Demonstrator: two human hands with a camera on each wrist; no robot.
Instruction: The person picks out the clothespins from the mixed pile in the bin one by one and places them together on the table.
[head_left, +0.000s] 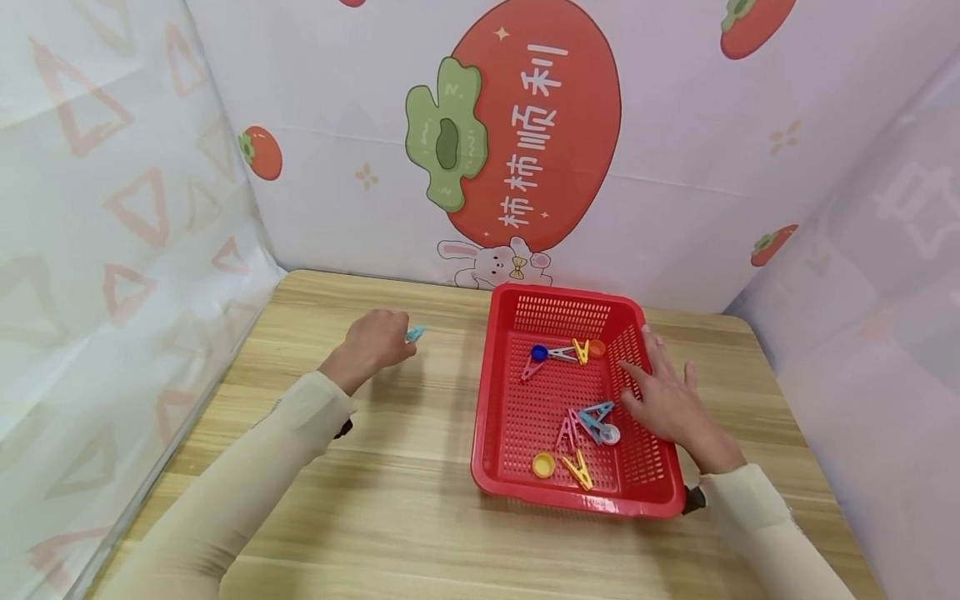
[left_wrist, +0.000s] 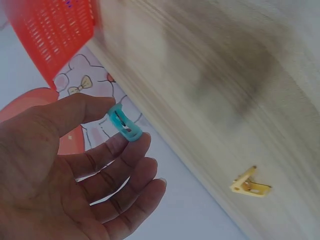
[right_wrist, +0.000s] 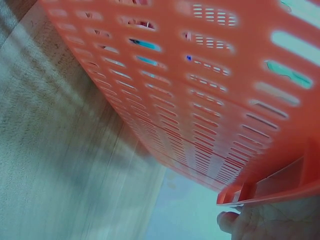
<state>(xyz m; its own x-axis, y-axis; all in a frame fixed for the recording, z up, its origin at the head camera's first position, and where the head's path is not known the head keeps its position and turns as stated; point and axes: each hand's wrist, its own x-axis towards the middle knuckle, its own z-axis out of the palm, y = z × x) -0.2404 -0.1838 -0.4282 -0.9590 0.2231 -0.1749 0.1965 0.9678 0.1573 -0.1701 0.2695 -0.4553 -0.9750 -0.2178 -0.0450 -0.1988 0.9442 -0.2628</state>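
Note:
My left hand (head_left: 377, 340) is over the table's left half, pinching a light blue clothespin (left_wrist: 125, 124) between thumb and fingertip. On the right, my right hand (head_left: 667, 400) rests across the side rim of a red plastic basket (head_left: 483, 417), its fingers loosely extended. Inside lie a blue cap (head_left: 539, 353), an orange cap (head_left: 597, 348), a yellow cap (head_left: 543, 465) and a clear cap (head_left: 611, 434). Among them are pink, grey, light blue and yellow clothespins (head_left: 578, 470). The left wrist view also has a yellow clothespin (left_wrist: 251, 184) lying on the table.
The wood-grain table (head_left: 405, 517) meets a printed back wall (head_left: 337, 225) with persimmon pictures and a rabbit. Pale patterned sheets rise along the left side (head_left: 112, 250) and the right side (head_left: 877, 333). The basket's perforated walls stand up from the tabletop.

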